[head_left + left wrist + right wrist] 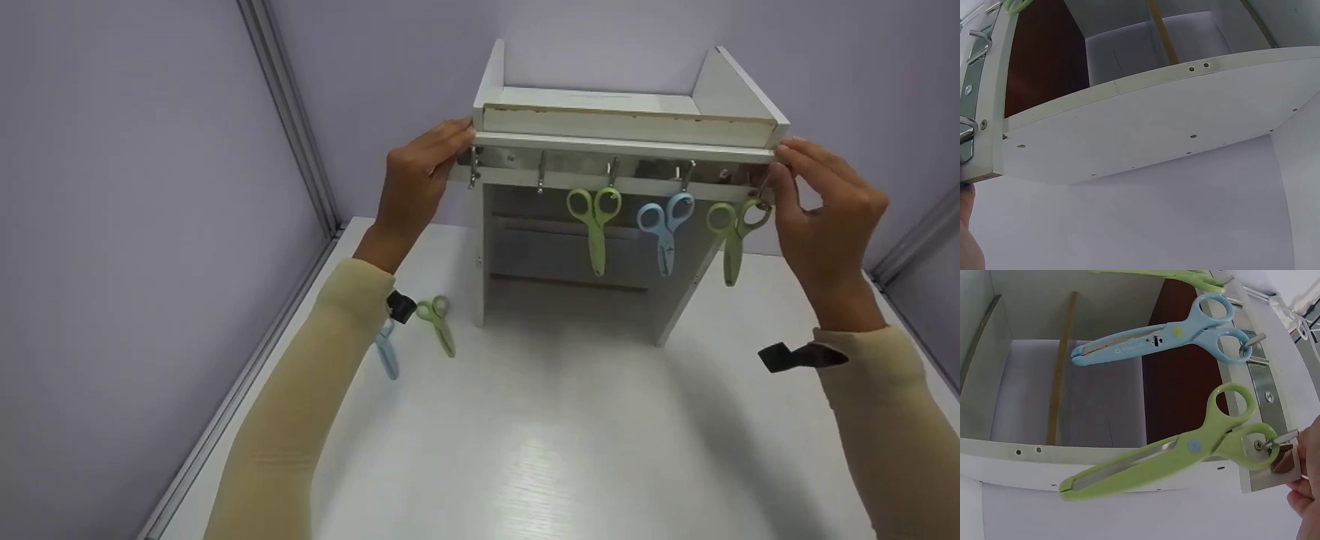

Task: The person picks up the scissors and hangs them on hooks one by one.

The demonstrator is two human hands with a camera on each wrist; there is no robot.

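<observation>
A white shelf rack [630, 124] stands on the white table [570, 450], with a rail of metal hooks [541, 172] under its top. Three scissors hang there: a green pair [594, 225], a blue pair [665, 229] and a second green pair [733, 240] on the rightmost hook. My left hand [459, 148] pinches the rail's left end between fingers and thumb. My right hand [780, 166] curls round the right end, fingertips [1304, 498] beside the hook holding the green scissors [1174, 455]. The blue scissors [1157, 337] hang one hook further along.
A green pair of scissors [437, 322] and a blue pair [386, 354] lie on the table left of the rack, by my left forearm. Purple walls close in the left, back and right. The rack's side panel [1157, 129] fills the left wrist view.
</observation>
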